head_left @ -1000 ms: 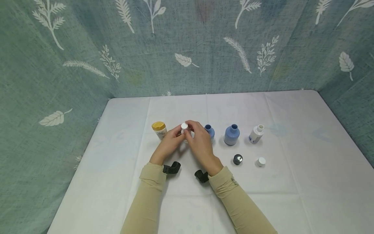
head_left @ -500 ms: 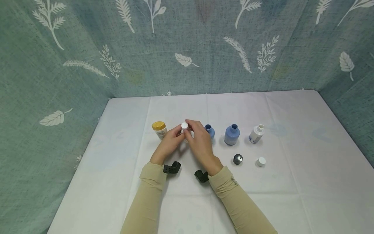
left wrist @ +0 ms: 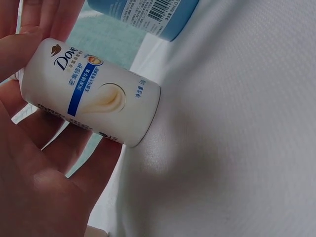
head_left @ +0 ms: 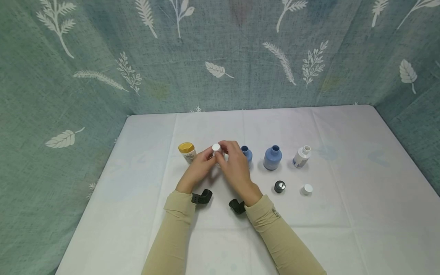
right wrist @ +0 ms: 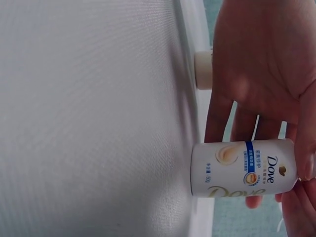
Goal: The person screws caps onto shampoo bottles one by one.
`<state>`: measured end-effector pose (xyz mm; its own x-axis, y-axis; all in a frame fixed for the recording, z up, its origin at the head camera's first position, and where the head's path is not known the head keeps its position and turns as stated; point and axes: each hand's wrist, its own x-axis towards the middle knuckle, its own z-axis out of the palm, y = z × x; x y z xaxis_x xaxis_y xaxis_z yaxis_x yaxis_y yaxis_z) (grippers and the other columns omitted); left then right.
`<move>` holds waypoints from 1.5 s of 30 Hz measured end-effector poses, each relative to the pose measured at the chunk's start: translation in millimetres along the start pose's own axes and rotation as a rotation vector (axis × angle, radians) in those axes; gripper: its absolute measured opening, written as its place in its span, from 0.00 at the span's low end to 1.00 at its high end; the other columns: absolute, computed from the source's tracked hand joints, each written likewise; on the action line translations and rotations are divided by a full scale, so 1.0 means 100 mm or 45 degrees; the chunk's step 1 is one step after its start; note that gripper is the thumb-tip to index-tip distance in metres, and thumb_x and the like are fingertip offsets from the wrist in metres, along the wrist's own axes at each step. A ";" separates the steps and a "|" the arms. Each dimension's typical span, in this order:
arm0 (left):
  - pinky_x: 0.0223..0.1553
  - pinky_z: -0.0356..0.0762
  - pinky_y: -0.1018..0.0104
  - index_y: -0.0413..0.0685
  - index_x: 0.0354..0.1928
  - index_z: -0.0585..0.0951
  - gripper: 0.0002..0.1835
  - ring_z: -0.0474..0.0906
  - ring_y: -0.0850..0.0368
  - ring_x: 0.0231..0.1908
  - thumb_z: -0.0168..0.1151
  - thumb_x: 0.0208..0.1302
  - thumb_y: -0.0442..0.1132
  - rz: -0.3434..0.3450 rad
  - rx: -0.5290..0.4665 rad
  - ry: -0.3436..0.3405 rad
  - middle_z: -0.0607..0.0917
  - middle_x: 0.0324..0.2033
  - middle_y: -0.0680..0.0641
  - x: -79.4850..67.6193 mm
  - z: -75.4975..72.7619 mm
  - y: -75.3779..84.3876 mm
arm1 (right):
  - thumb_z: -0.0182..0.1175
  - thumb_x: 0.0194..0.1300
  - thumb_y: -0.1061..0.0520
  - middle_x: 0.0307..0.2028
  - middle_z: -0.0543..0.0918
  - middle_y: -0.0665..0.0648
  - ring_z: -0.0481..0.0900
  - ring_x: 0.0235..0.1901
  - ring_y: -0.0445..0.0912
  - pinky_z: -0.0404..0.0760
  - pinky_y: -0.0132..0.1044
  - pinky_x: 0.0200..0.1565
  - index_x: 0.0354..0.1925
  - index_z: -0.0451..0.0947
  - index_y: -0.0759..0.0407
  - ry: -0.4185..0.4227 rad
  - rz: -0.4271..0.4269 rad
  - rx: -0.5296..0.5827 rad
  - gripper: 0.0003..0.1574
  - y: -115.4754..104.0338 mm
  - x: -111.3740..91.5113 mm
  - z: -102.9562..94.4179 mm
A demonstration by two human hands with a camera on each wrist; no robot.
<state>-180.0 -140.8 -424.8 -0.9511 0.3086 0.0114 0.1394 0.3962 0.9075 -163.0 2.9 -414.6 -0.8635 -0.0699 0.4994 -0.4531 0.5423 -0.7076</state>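
Observation:
Both hands meet on a small white Dove bottle (left wrist: 94, 94) topped by a white cap (head_left: 216, 147). My left hand (head_left: 196, 172) grips it near the top from the left, some fingers passing behind it in the left wrist view. From the right, my right hand (head_left: 237, 168) pinches the cap between thumb and index finger, its other fingers lying behind the bottle in the right wrist view. The bottle is upright, its base close to the white cloth. A yellow-capped white bottle (head_left: 187, 152) stands just left of my left hand.
Right of my hands stand an uncapped blue bottle (head_left: 246, 154), partly hidden, a larger uncapped blue bottle (head_left: 272, 159) and an uncapped white bottle (head_left: 301, 157). A black cap (head_left: 280, 186) and a loose white cap (head_left: 307, 190) lie nearer. Patterned green cloth (head_left: 220, 57) hangs behind the table.

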 end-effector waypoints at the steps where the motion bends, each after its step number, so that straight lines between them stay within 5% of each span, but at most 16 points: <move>1: 0.57 0.61 0.55 0.49 0.57 0.71 0.20 0.65 0.54 0.57 0.51 0.65 0.45 -0.002 -0.008 -0.005 0.72 0.55 0.47 -0.02 -0.01 0.05 | 0.59 0.58 0.54 0.40 0.74 0.53 0.76 0.41 0.42 0.72 0.29 0.45 0.48 0.72 0.58 -0.001 0.001 -0.003 0.19 0.00 0.00 0.00; 6: 0.57 0.60 0.54 0.44 0.56 0.71 0.19 0.65 0.50 0.57 0.51 0.65 0.40 -0.011 -0.037 -0.017 0.72 0.56 0.43 -0.07 -0.02 0.22 | 0.58 0.59 0.54 0.42 0.74 0.52 0.74 0.41 0.42 0.73 0.31 0.43 0.50 0.72 0.57 0.003 -0.026 -0.027 0.21 -0.02 0.00 0.00; 15: 0.56 0.63 0.59 0.54 0.54 0.73 0.18 0.66 0.59 0.56 0.53 0.63 0.49 0.004 -0.006 0.005 0.74 0.54 0.52 0.03 0.00 -0.06 | 0.58 0.59 0.56 0.45 0.76 0.53 0.73 0.44 0.45 0.72 0.36 0.44 0.51 0.75 0.57 0.009 -0.100 -0.104 0.20 -0.01 0.00 0.00; 34: 0.55 0.64 0.58 0.50 0.51 0.74 0.15 0.67 0.57 0.55 0.53 0.63 0.44 0.034 -0.045 0.007 0.75 0.52 0.49 0.05 0.00 -0.09 | 0.61 0.57 0.56 0.40 0.75 0.54 0.74 0.39 0.43 0.73 0.33 0.41 0.46 0.74 0.58 0.009 -0.033 -0.049 0.18 -0.02 0.00 0.00; 45: 0.55 0.63 0.57 0.42 0.51 0.74 0.15 0.67 0.51 0.56 0.52 0.64 0.38 0.017 -0.027 -0.017 0.75 0.52 0.42 -0.08 -0.03 0.24 | 0.60 0.57 0.54 0.39 0.71 0.53 0.74 0.40 0.43 0.73 0.31 0.43 0.45 0.71 0.58 -0.007 0.035 -0.021 0.17 -0.04 -0.01 0.01</move>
<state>-169.8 -136.4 -401.8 -0.9453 0.3258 0.0183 0.1465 0.3736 0.9159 -160.5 0.0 -412.9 -0.8769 -0.0589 0.4770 -0.4252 0.5578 -0.7128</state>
